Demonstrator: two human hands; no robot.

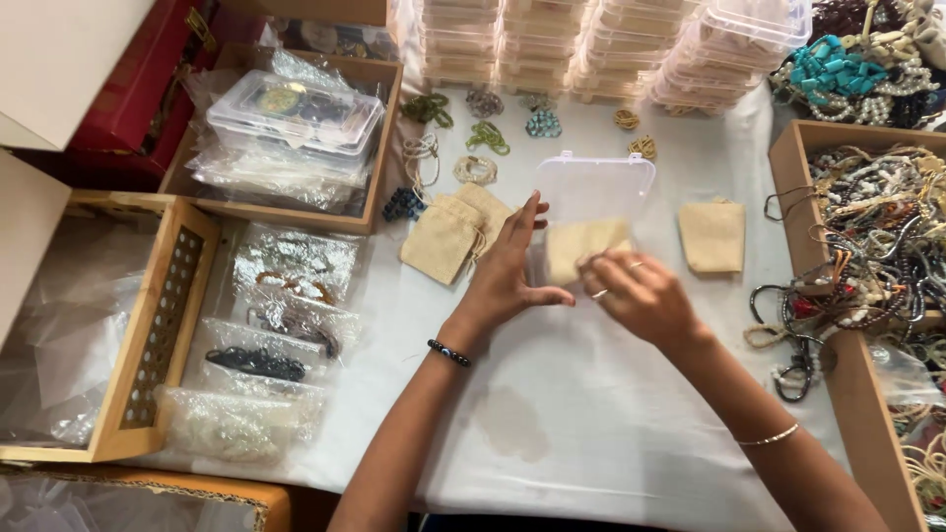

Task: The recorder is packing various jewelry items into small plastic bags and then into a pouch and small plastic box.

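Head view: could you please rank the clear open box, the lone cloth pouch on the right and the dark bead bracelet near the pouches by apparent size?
1. Clear open box.
2. Lone cloth pouch, clearly smaller.
3. Dark bead bracelet, smallest.
All lie at similar distance on the white table, so the ranking seems safe.

The right hand [641, 294] hides part of the small beige pouch [581, 246].

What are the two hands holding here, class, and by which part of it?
A small beige cloth pouch, over an open clear plastic box. The right hand pinches its lower right edge; the left hand touches its left side, fingers spread.
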